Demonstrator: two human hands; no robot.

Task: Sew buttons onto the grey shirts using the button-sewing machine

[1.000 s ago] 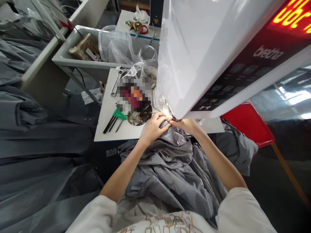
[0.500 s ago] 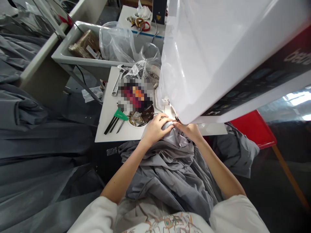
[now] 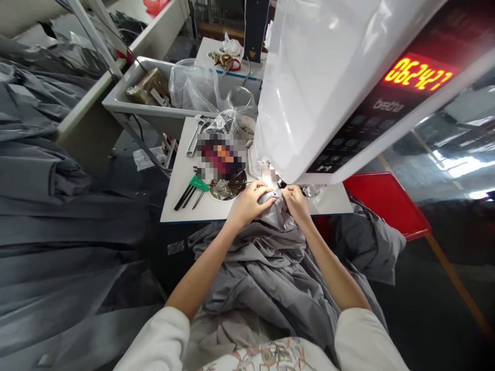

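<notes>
Grey fabric [image 3: 266, 257] lies bunched over my lap and rises to the edge of the white worktable [image 3: 181, 212]. My left hand [image 3: 250, 202] grips a fold of it between thumb and fingers, under the head of the white sewing machine [image 3: 297, 103]. A small dark spot shows on the fabric by those fingertips. Close by on the right, my right hand [image 3: 297, 202] is closed in a pinch just below the machine's lower corner. What its fingertips hold, if anything, is too small to make out. A lamp lights the spot between the hands.
Left of the hands are a round recess with small metal parts [image 3: 221, 189], hex keys in a green holder [image 3: 198, 183] and an adjustable wrench [image 3: 194, 138]. A red tray [image 3: 386, 206] stands at right. Grey cloth [image 3: 38, 206] is heaped at left.
My right hand has drawn back slightly from the left fingertips, its fingers now pinched together. The left hand keeps its hold. The view has shifted, bringing the machine's lit red number display into sight.
</notes>
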